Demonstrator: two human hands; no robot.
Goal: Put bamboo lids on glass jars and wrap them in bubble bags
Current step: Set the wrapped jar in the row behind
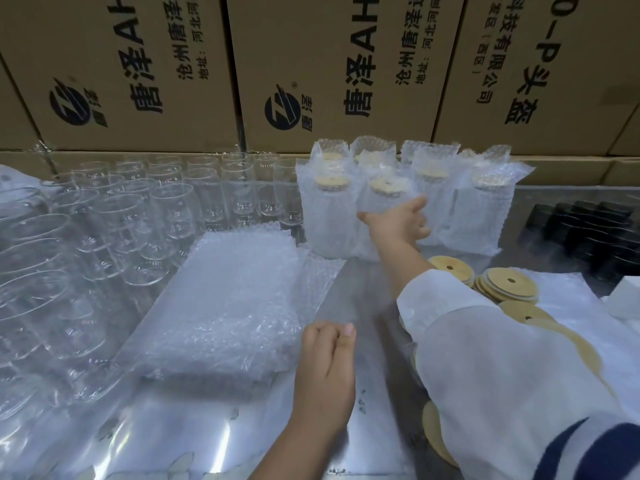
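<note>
My right hand reaches forward and grips the lower part of a bubble-wrapped jar with a bamboo lid, standing in a group of several wrapped jars. My left hand hovers low over the table with loosely curled fingers, holding nothing, just right of a flat stack of bubble bags. Loose round bamboo lids lie to the right, partly hidden under my right sleeve. Several bare glass jars stand without lids on the left.
Printed cardboard boxes form a wall along the back. Black items sit in rows at the far right, with a white box in front of them. The tabletop is shiny metal.
</note>
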